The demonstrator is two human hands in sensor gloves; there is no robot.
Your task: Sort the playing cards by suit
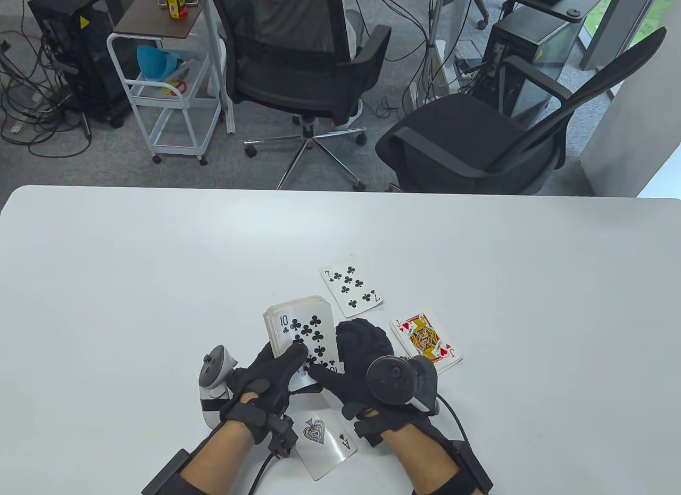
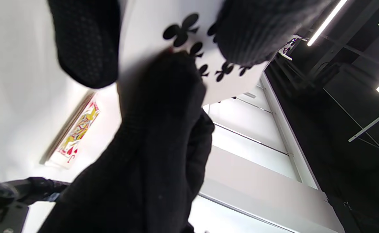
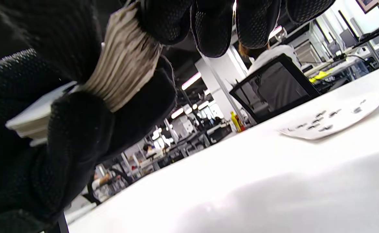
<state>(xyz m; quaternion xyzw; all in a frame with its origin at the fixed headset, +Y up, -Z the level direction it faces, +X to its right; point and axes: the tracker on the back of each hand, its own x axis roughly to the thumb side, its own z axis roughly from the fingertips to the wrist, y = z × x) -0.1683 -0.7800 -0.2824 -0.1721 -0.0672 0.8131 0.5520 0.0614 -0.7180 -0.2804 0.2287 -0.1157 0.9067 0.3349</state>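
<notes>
Gripping deck (image 1: 303, 333), both hands apparently, ten showing.

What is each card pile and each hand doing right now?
Deck: face up, ten of clubs on top, held above the table.
Left hand: grips the deck, thumb on top.
Right hand: grips the deck's right edge.
Seven of clubs: flat, face up.
Jack of hearts pile: flat, face up.
Ace of spades: flat, face up.

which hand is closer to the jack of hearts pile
Right. The right hand sits just beside the jack of hearts pile, on its left, while the left hand is farther off, beyond the deck both hold.
</notes>
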